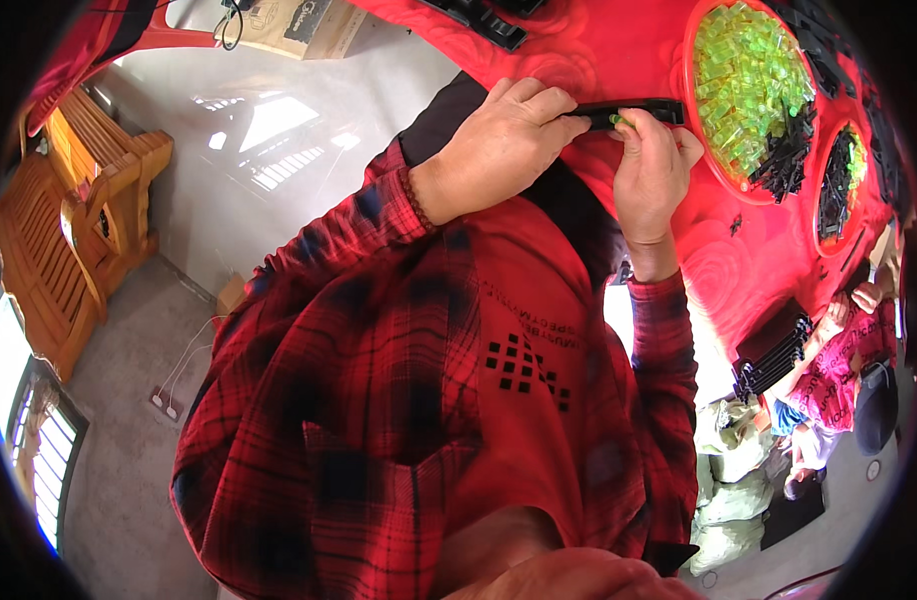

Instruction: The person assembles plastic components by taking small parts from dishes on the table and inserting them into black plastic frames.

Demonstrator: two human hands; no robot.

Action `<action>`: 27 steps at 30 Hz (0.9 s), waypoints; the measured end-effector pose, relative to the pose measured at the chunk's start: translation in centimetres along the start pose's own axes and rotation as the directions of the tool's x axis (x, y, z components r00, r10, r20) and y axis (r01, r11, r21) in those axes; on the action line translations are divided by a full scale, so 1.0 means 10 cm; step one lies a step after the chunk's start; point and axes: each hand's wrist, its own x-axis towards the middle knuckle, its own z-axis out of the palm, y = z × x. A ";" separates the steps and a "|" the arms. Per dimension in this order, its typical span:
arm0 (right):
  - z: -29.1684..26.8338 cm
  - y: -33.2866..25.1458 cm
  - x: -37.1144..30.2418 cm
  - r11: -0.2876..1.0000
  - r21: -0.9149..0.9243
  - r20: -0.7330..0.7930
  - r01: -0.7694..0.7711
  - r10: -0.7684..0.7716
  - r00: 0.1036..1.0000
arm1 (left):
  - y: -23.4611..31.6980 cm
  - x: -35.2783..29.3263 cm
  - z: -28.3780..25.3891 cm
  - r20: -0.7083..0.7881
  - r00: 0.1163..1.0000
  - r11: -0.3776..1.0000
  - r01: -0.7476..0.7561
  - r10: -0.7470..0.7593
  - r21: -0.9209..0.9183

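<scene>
My left hand (509,140) is closed on one end of a long black plastic strip (664,108), held above the red-covered table. A small green piece (616,119) is pinched between the thumb and finger of my right hand (654,165), right against the strip. Just beyond the strip's right end, a red basin (691,60) holds many translucent yellow-green plastic pieces (747,75), with thin black pieces (785,155) heaped at its near side.
A second red basin (822,235) with black and green pieces stands farther right. Black parts (479,20) lie at the table's far side. Another person (849,350) works at the right, near a stack of black strips (774,358). A wooden chair (89,200) stands on the left.
</scene>
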 end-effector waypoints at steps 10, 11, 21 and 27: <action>0.01 -0.02 -0.03 0.999 0.030 -0.009 -0.040 0.040 0.999 | 0.04 0.02 -0.04 -0.008 1.000 1.000 0.013 -0.013 -0.002; 0.01 -0.04 -0.06 0.981 0.139 -0.067 -0.133 0.144 0.987 | 0.04 0.02 -0.05 -0.011 1.000 1.000 0.014 -0.014 0.006; -0.07 -0.17 0.01 0.693 0.669 -0.088 -0.267 0.431 0.898 | 0.19 -0.04 -0.27 0.011 0.985 0.983 0.174 -0.173 -0.057; 0.08 -0.09 -0.03 0.641 0.721 -0.059 -0.264 0.436 0.898 | 0.09 -0.10 -0.27 -0.006 0.948 0.947 0.318 -0.319 -0.033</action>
